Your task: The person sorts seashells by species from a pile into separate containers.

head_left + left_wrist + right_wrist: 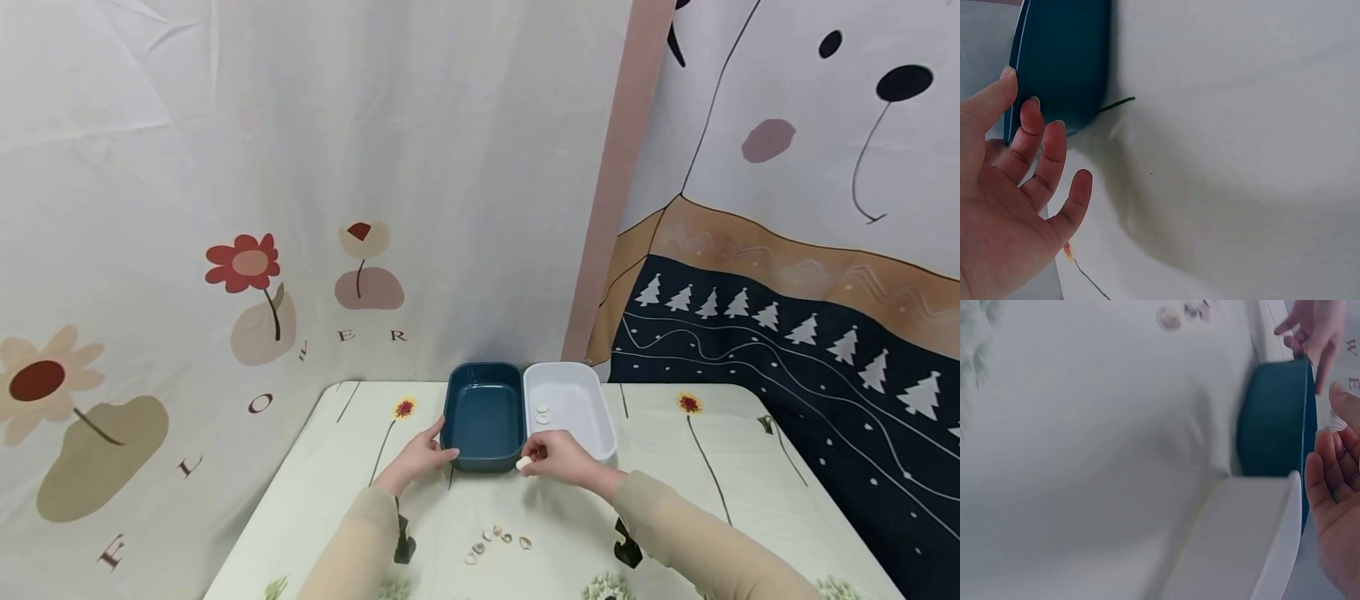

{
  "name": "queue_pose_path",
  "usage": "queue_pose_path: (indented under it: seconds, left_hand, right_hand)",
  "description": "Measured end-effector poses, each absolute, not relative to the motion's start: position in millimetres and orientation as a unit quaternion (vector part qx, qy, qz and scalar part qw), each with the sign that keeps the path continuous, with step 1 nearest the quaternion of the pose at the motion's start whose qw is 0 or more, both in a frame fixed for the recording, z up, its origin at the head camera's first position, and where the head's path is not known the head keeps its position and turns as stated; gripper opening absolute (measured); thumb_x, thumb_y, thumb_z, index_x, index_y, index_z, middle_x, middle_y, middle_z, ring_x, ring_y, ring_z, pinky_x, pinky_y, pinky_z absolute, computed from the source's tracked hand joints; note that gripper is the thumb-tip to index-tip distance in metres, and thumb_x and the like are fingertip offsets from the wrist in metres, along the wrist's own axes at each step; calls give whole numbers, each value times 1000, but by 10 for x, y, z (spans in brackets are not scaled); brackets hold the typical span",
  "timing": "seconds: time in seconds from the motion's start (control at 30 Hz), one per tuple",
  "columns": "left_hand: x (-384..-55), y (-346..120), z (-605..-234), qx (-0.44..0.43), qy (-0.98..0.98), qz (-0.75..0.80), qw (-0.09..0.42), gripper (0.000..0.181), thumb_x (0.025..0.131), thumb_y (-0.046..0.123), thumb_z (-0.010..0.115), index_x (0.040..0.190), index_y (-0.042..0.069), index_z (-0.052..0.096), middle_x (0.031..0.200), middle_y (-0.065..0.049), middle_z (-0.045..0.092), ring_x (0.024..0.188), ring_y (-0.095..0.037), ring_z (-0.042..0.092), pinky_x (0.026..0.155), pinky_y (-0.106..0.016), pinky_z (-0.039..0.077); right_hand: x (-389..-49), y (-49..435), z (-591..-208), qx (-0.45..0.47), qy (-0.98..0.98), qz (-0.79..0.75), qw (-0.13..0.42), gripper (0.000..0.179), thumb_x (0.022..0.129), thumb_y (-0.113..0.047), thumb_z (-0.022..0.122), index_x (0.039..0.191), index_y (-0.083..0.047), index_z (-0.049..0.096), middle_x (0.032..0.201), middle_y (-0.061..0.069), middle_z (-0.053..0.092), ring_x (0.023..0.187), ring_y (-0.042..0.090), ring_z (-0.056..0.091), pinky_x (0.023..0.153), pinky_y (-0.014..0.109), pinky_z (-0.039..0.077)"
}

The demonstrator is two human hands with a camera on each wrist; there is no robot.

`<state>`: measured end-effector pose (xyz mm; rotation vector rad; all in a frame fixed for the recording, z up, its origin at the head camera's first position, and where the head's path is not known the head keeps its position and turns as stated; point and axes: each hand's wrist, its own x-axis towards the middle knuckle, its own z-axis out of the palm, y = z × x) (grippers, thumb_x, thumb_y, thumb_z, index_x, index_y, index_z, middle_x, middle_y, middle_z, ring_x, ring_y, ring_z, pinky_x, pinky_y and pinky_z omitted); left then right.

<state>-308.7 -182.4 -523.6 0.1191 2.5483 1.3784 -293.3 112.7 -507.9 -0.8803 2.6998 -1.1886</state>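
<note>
My left hand (423,458) is at the near left corner of a deep teal dish (483,462), its thumb over the rim and fingers against the outer wall. In the left wrist view, the other fingers of the left hand (1016,212) curve loosely beside the teal wall (1066,62). My right hand (562,457) pinches a small white seashell (523,462) between thumb and fingertips, over the near side where the two dishes meet. Ridges show on that shell (1337,423) in the right wrist view. Two pale shells (542,414) lie in the white dish (606,425).
Several small seashells (487,536) lie scattered on the flower-print tablecloth (315,500), nearer to me than the dishes. The dishes stand side by side at the table's far edge, against a printed curtain (450,208).
</note>
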Motion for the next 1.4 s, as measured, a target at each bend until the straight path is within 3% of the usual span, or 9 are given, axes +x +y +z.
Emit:
queue_pose_path:
  seconds: [0.37,0.8,1.4]
  left_hand:
    - [-3111,-1829,-5272,41,871,476,119,79,91,19,69,154,5,22,65,-2,48,59,-17,47,58,-29,38]
    - [-3118,-1838,-5281,39,871,474,121,79,92,19,68,154,6,22,65,-2,48,59,-18,48,58,-29,38]
    - [-3102,-1833,-5258,36,872,472,124,79,92,20,69,154,6,22,66,-3,48,61,-20,49,59,-29,38]
  right_hand:
    - [-3183,1367,-4923,-206,883,-423,-14,17,76,-10,82,82,-6,67,71,-5,56,66,11,49,61,24,42]
    - [-3400,1552,-4938,-94,882,-461,5,18,78,-7,79,88,-1,66,76,3,55,66,15,53,59,25,48]
    - [-3501,1616,-4991,-82,882,-464,-25,16,80,-3,74,93,3,68,75,2,56,64,13,58,59,25,46]
